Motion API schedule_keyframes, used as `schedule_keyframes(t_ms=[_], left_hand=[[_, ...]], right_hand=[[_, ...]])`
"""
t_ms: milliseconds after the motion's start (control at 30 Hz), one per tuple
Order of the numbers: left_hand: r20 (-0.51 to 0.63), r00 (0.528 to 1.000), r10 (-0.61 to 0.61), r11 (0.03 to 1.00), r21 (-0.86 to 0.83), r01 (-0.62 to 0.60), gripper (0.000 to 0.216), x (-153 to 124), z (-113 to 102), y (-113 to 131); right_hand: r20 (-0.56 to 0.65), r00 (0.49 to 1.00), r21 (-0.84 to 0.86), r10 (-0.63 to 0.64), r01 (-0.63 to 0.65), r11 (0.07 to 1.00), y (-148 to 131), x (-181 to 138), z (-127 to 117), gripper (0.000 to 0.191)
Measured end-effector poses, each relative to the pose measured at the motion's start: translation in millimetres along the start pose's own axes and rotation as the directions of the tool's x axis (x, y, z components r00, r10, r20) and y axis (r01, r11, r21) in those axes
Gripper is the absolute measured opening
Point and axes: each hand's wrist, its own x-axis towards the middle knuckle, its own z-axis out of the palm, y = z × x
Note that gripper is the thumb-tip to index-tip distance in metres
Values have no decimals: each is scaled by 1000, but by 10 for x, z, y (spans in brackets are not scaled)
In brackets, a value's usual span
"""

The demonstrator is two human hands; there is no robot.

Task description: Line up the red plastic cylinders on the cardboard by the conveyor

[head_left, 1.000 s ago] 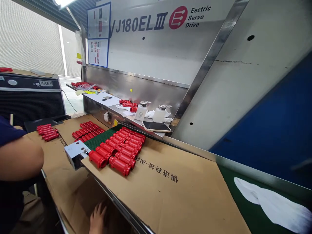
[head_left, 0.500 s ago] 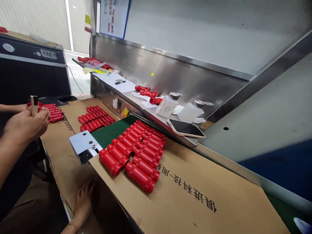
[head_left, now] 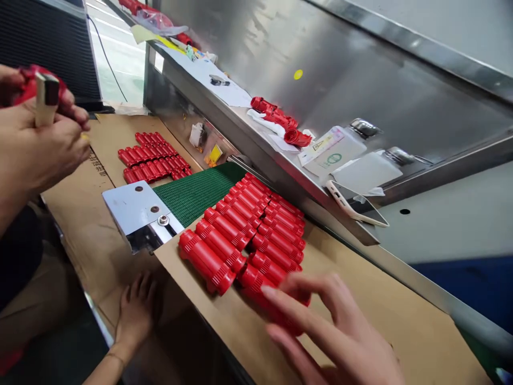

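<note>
Two rows of red ribbed plastic cylinders lie side by side on a brown cardboard sheet. My right hand reaches in from the lower right with its fingers spread. Its fingertips are over the nearest cylinder of the right row, and it holds nothing. My left hand rests flat, fingers apart, on a lower piece of cardboard below the table edge. A second batch of smaller-looking red cylinders lies farther back on the left.
A co-worker's hands at the left hold a red part and a small pale tool. A green belt ends at a metal plate. The steel shelf carries a phone, two white bottles, and loose red parts.
The view has tilted down and closer to the cylinders. My right hand has come into view over the nearest cylinders. My left hand stays on the lower cardboard.
</note>
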Motion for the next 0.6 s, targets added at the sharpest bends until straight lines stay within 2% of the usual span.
schedule_keyframes(t_ms=[33,100,233,333,433,600], left_hand=[[-10,1000,4,1000,-8,-4,36,2,-15,11],[-29,1000,1,1000,-25,-1,36,3,-39,29],[-67,998,13,998,-64,-18,35,-6,-31,43],[-115,993,27,995,-90,-37,35,-13,-13,47],[-153,988,22,993,-109,-39,35,-14,-10,49],[-141,988,57,988,-137,-77,38,-37,11,12]], right_hand=[[-40,998,-16,-46,46,999,-19,146,86,26],[-83,995,-13,-61,60,998,-67,338,250,26],[-13,1000,-42,-3,3,999,-147,429,452,30],[-47,996,-40,72,-74,996,-173,416,518,21],[-114,992,-91,48,-58,994,-174,409,562,20],[-86,996,-119,30,-41,992,-150,414,563,23]])
